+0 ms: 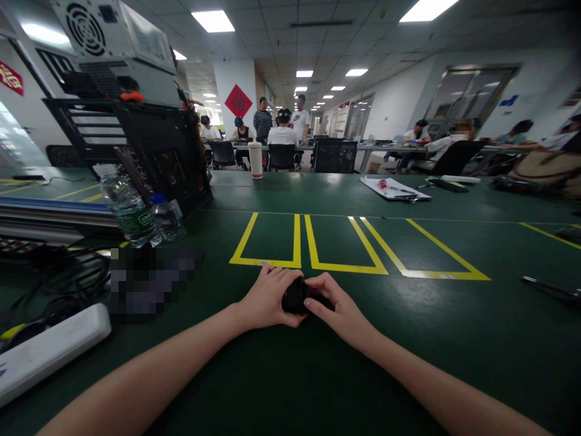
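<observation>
A small black rounded object [295, 297], whose kind I cannot make out, is between my hands just above or on the green table. My left hand [270, 297] wraps around its left side, fingers over the far edge and thumb along the near side. From the right, my right hand [338, 306] pinches its edge with thumb and forefinger. Much of the object is hidden by the fingers. Just beyond my hands, yellow tape outlines [298, 242] mark the table top.
On the left stand an open computer case [167, 160], a water bottle [129, 209], a smaller blue-capped bottle [167, 218], cables and a white power strip [59, 348]. A white cup [256, 160] and clipboard [393, 189] lie farther back. Several people sit or stand beyond.
</observation>
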`<state>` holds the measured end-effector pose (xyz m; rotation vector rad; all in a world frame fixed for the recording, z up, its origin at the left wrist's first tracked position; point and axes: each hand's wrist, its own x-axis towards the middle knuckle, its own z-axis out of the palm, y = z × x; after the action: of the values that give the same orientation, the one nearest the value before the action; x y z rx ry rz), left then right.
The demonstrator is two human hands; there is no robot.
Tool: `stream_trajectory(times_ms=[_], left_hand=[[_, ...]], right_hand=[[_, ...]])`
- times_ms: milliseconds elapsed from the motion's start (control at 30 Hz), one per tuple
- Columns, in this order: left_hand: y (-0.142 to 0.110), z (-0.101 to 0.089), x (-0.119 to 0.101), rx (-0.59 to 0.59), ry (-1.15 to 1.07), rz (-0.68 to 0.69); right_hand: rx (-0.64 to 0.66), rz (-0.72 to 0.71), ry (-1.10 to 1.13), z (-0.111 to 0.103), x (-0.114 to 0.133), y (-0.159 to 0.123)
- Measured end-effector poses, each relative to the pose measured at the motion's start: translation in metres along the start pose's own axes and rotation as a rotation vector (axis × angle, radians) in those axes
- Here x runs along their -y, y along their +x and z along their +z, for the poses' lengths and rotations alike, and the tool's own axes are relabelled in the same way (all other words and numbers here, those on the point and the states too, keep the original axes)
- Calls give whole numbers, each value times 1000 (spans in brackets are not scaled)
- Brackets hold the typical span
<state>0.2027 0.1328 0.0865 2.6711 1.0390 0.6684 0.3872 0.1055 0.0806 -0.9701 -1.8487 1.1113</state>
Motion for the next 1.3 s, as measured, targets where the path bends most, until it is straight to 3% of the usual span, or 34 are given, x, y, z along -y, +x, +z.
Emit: stream_trajectory(times_ms=[267,567,867,1133,1300], left_hand=[[0,0,0,-3,-1,3],[0,0,0,4,11,-4],[0,-3,-3,17,4,-9],[1,1,-1,0,19,-7],[1,-1,-1,-3,7,5]], right_hand=[[2,67,-3,0,2,2],[31,-22,18,0,1,0],[-16,78,50,0,1,2],[-1,-51,10,1,0,1],[-3,-17,56,1,0,2]])
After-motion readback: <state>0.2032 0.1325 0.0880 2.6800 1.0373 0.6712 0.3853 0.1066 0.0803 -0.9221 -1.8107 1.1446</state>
